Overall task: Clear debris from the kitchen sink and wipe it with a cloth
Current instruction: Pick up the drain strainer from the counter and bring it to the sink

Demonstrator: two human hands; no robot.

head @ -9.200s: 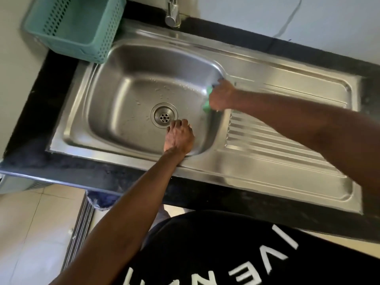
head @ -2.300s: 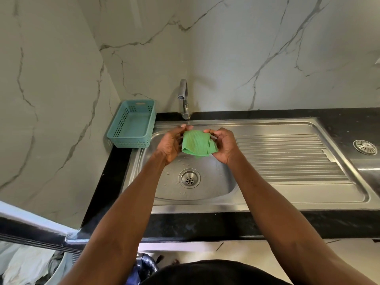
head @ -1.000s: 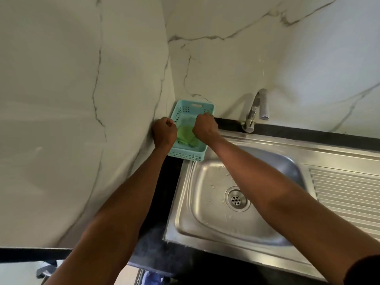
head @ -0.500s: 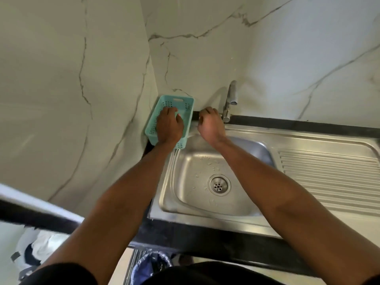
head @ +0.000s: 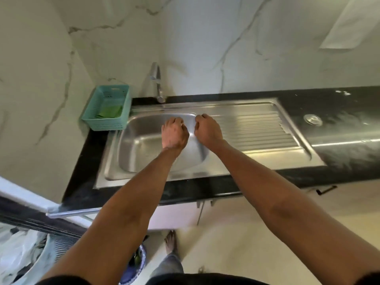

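Note:
The steel sink [head: 141,145] sits in a black counter, its basin partly hidden behind my hands. The folded green cloth [head: 109,111] lies inside the teal basket [head: 107,124] at the basin's back left corner. My left hand [head: 174,134] hovers over the middle of the basin with fingers curled and nothing in it. My right hand [head: 207,130] is just to its right, near the basin's right rim, fingers also curled and empty. The two hands are close together, apart from the cloth.
A chrome tap [head: 157,83] rises behind the basin. The ribbed drainboard [head: 259,130] runs to the right, then black counter [head: 339,112] with a round metal cap [head: 313,119]. Marble walls stand behind and left. A bin [head: 135,262] is on the floor below.
The green cloth was set down in the teal basket and let go. Both hands then pulled back from the basket and came together over the basin. The view tilted further back.

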